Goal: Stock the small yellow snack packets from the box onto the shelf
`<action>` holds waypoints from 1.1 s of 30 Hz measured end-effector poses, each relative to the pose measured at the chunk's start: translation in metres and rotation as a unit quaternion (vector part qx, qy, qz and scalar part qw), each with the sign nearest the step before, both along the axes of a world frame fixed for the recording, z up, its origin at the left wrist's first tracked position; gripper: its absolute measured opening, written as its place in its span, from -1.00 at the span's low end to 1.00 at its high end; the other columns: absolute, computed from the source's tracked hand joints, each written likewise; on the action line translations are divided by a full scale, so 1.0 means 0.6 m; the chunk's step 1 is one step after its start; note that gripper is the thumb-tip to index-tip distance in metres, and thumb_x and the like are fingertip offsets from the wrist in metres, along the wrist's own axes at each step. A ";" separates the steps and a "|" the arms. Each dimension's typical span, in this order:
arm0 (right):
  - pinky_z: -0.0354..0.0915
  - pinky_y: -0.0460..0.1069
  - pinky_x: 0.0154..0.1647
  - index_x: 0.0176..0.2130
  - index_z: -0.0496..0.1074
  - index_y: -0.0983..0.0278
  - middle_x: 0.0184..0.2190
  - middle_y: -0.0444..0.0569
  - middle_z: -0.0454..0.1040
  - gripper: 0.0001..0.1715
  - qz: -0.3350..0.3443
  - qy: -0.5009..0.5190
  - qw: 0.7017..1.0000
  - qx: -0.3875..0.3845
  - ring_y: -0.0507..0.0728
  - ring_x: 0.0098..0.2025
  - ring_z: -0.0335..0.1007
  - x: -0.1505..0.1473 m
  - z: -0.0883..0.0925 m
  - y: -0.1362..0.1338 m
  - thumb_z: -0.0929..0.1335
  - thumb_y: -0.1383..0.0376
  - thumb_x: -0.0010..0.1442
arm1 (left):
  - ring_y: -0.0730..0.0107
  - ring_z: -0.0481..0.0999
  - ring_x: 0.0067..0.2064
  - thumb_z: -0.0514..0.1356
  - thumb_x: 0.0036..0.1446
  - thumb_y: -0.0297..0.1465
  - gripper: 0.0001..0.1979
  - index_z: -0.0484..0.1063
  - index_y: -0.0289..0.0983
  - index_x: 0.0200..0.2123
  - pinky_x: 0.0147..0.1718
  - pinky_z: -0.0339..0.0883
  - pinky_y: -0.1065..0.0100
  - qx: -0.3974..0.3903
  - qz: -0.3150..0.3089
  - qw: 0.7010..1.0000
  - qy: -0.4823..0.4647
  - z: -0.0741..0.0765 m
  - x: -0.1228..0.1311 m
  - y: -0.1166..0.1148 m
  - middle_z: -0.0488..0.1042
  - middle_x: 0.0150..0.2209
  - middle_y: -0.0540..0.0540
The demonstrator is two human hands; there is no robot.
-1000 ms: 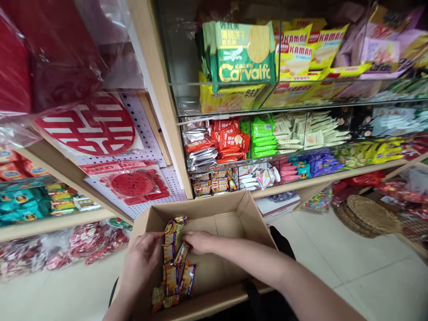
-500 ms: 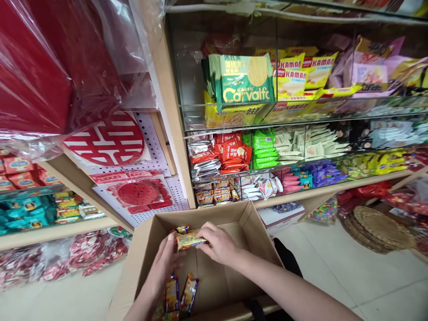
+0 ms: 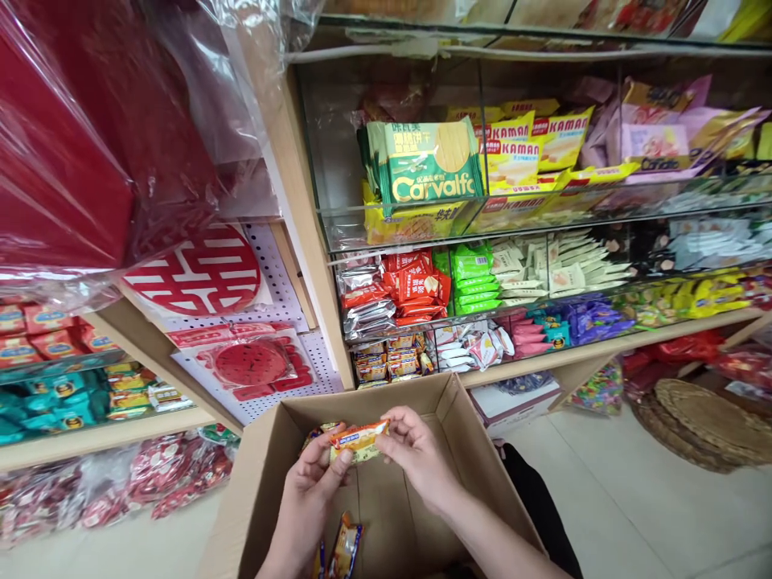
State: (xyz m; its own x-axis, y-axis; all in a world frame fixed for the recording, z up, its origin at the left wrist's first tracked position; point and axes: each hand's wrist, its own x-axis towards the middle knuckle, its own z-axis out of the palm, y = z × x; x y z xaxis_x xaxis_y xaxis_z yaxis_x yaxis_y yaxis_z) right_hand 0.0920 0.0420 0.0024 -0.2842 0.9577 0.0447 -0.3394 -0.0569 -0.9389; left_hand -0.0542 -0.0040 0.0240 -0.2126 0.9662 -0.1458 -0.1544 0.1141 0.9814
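Over an open cardboard box (image 3: 416, 523), my left hand (image 3: 314, 482) and my right hand (image 3: 416, 458) hold small orange and yellow snack packets (image 3: 360, 440) between them. The left thumb and fingers pinch the left end, and the right fingers pinch the right end. There seems to be more than one packet in the grip, lying one against another. More wrapped snacks (image 3: 345, 547) lie in the near left of the box, partly hidden by my left wrist. Another packet (image 3: 312, 437) shows behind my left fingers.
Ahead, a shelf unit (image 3: 319, 322) with glass dividers holds green biscuit packs (image 3: 425, 165), yellow packs (image 3: 512, 161) and, at its bottom, similar orange packets (image 3: 403, 360). Woven baskets (image 3: 712, 418) lie on the floor at right. A plastic-wrapped red item (image 3: 66, 153) hangs at upper left.
My left hand has moved up and closed on the left end of the packets, where before it was loosely beside them. The packets have turned and come nearer to me.
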 end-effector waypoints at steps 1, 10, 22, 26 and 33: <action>0.25 -0.11 -0.47 -0.34 0.28 0.22 -0.39 -0.12 0.41 -0.70 -0.007 0.000 1.000 0.017 0.02 -0.40 0.31 0.001 0.001 -0.003 0.40 0.16 -0.06 | 0.38 0.47 -0.25 0.31 -0.21 -0.30 -0.59 0.40 -0.24 -0.20 -0.40 0.36 0.44 0.004 0.014 1.000 -0.001 0.001 0.000 0.000 0.51 -0.20 -0.07; 0.27 0.10 -0.08 -0.40 0.34 0.13 -0.05 -0.03 0.35 -0.76 -0.093 -0.179 0.908 0.367 0.13 -0.03 0.29 0.022 0.001 -0.036 0.27 0.49 0.05 | 0.14 0.33 0.06 0.28 -0.15 -0.36 -0.86 0.40 -0.24 -0.47 -0.08 0.33 0.20 0.001 0.032 0.983 -0.179 0.021 0.008 -0.004 0.35 0.06 -0.07; 0.36 0.01 -0.35 -0.07 0.29 0.13 -0.06 0.03 0.35 -0.57 0.066 -0.035 0.996 0.044 0.14 -0.19 0.39 0.017 -0.024 -0.052 0.35 0.25 0.02 | 0.21 0.22 0.14 0.25 -0.11 -0.32 -0.63 0.38 -0.17 -0.15 0.04 0.21 0.29 0.013 -0.021 0.997 -0.070 -0.009 0.014 -0.016 0.28 0.11 -0.09; 0.34 -0.03 -0.35 -0.15 0.40 0.21 -0.27 -0.03 0.47 -0.68 0.027 -0.175 0.980 0.092 0.11 -0.31 0.41 0.047 -0.020 -0.034 0.34 0.24 0.03 | 0.22 0.25 0.12 0.24 -0.11 -0.27 -0.62 0.36 -0.16 -0.15 0.05 0.20 0.24 0.046 -0.032 0.997 0.060 -0.028 0.002 -0.016 0.28 0.10 -0.11; 0.23 0.02 -0.04 -0.02 0.33 0.31 -0.08 0.07 0.39 -0.62 -0.225 -0.459 0.792 0.335 0.13 -0.07 0.30 0.149 -0.018 0.102 0.16 0.28 0.21 | 0.24 0.31 0.05 0.08 0.01 -0.23 -0.74 0.38 -0.17 -0.23 0.05 0.18 0.12 0.101 0.077 0.892 0.434 -0.041 -0.126 -0.002 0.32 0.00 -0.12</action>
